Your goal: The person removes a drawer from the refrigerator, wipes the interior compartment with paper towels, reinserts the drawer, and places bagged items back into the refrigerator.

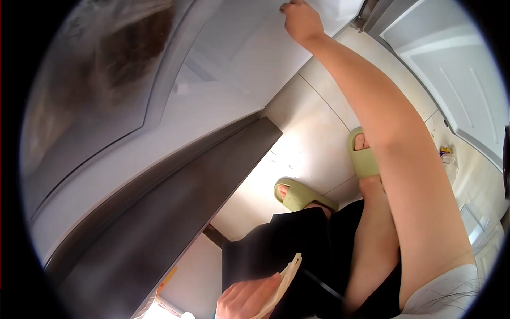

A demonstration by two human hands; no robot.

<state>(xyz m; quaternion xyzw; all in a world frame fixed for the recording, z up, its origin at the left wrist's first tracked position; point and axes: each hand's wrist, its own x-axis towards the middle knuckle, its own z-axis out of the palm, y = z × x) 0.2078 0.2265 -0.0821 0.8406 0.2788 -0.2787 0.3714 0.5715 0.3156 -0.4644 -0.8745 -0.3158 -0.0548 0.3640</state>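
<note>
At the bottom of the view, my left hand (pixel 247 299) is wrapped round a thin cream-coloured strip-like object (pixel 287 282), which points up and to the right in front of my black clothing. My right arm reaches up to the top of the view. There my right hand (pixel 303 21) is at the pale panel (pixel 228 48), with its fingers bent and pressed together. What those fingers hold, if anything, is too small to make out.
A dark ledge (pixel 175 196) runs diagonally at the left. My feet in green slippers (pixel 303 195) are on the tiled floor (pixel 313 127). A white panelled door (pixel 451 69) stands at the upper right, with a small clear bag (pixel 449 159) near it.
</note>
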